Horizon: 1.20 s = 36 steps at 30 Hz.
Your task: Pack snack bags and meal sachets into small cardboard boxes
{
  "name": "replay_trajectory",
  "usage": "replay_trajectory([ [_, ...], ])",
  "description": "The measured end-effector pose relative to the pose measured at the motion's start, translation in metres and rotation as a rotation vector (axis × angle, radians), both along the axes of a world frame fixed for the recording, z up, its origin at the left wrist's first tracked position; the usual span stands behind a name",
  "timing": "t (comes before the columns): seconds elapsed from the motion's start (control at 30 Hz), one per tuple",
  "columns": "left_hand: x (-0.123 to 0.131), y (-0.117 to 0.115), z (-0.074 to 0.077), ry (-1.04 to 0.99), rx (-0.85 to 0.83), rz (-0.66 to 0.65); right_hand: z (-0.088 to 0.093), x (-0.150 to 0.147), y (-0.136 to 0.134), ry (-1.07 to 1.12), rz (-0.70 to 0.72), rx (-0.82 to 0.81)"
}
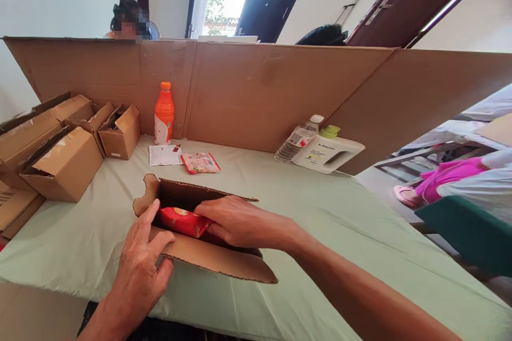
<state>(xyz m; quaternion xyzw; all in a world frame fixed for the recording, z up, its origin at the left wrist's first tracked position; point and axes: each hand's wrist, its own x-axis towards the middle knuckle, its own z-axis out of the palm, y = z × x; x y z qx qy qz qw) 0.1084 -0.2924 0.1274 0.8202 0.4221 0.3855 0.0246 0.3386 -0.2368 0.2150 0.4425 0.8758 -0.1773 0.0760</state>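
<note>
An open cardboard box lies on the green tablecloth in front of me. My right hand reaches into it from the right, fingers closed on a red snack packet inside the box. My left hand grips the box's near left flap, thumb pointing up along the edge. A second pink-red snack packet and a white paper slip lie further back on the cloth.
Several small cardboard boxes are stacked at the left. An orange bottle stands by a tall cardboard screen. A clear water bottle and a white detergent jug lie at the right. A person's head shows behind the screen.
</note>
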Motion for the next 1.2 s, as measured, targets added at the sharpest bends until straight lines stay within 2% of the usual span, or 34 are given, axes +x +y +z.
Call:
replay_trajectory([
  [0.23,-0.003,0.000,0.005,0.043,0.024,-0.016,-0.030,-0.011,0.019,0.018,0.067,-0.125],
  [0.43,-0.002,0.002,0.006,0.065,0.062,-0.020,-0.041,-0.003,0.013,0.163,0.020,-0.051],
  [0.67,-0.003,0.004,0.003,0.070,0.071,-0.039,-0.050,-0.010,0.010,0.146,0.011,-0.012],
  [0.83,-0.006,0.004,0.005,0.077,0.093,-0.083,-0.049,-0.012,0.012,0.131,-0.005,-0.076],
  [0.97,-0.008,0.002,0.006,0.080,0.098,-0.110,-0.044,-0.005,0.006,0.226,0.017,-0.108],
  [1.2,-0.011,0.000,0.007,0.000,0.136,-0.143,-0.016,0.011,-0.005,0.488,0.003,0.083],
])
